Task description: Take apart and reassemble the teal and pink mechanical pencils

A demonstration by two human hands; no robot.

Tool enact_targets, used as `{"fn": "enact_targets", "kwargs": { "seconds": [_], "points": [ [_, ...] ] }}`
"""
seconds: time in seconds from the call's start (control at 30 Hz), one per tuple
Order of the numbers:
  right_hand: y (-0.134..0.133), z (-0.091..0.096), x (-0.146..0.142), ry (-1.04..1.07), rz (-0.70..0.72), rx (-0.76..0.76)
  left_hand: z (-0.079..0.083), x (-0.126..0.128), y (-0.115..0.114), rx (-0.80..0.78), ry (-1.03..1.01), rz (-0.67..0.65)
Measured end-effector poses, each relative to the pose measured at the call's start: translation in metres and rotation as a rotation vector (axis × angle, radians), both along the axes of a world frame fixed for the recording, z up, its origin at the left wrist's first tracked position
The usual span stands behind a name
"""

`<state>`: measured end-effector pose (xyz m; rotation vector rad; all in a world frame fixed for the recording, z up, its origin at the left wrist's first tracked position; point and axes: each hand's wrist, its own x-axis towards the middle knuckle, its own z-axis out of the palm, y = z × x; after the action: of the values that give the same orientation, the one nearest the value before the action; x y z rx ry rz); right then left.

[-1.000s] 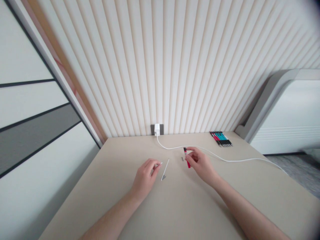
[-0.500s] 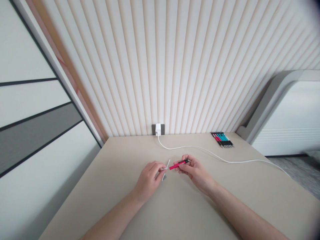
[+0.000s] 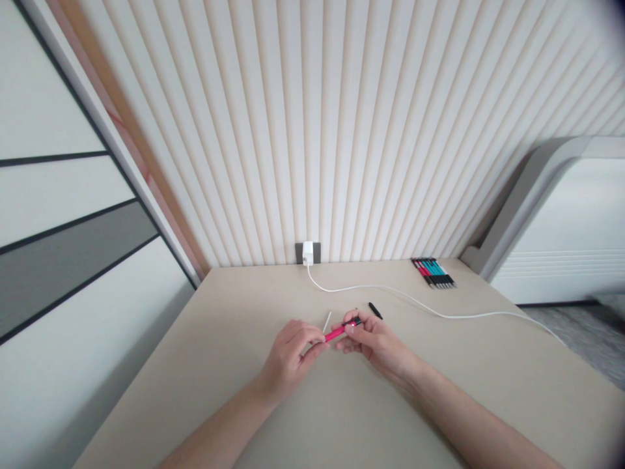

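Pinching a pink pen [image 3: 338, 333] over the table [image 3: 219, 326]

Biggest change in the last moment: a small black piece [image 3: 375, 311] newly out on the table, lying on its own just past the right hand [image 3: 378, 348], no longer in anyone's fingers. Possibly a cap or some end part, though too small to be sure. Pen now sitting crosswise between both hands, roughly level, black-banded end toward the right, pink end toward the left.

Right hand firmly pinching that black-banded end between thumb and fingers, so definitely a real grip there. Left hand [image 3: 288, 361] curled, fingertips right up at the pink tip, but no way of telling from this angle whether actually gripping it or only touching. Also a thin white stick [image 3: 327, 320] lying just beyond the pen, with neither hand on it.

Further back, a white charger [image 3: 307, 253] plugged into a grey wall plate [image 3: 317, 253], a white cable [image 3: 390, 288] trailing across the table, and a neat row of pens [image 3: 433, 272] sitting near the back edge.
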<state>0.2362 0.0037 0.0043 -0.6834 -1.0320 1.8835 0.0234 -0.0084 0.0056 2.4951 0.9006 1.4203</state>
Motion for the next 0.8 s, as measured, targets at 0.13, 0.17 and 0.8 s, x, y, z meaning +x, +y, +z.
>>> {"fn": "enact_targets", "kwargs": {
  "seconds": [0.13, 0.17, 0.8],
  "points": [
    [-0.003, -0.009, -0.009, 0.066, 0.052, -0.016, 0.0, -0.001, -0.001, 0.018, -0.056, -0.057],
    [-0.004, -0.011, -0.012, 0.08, 0.06, -0.02, -0.001, -0.001, -0.002, 0.021, -0.069, -0.072],
    [0.0, -0.018, -0.009, -0.531, -0.16, 0.467, -0.005, -0.005, 0.0, -0.298, -0.444, 0.116]
  ]
}}
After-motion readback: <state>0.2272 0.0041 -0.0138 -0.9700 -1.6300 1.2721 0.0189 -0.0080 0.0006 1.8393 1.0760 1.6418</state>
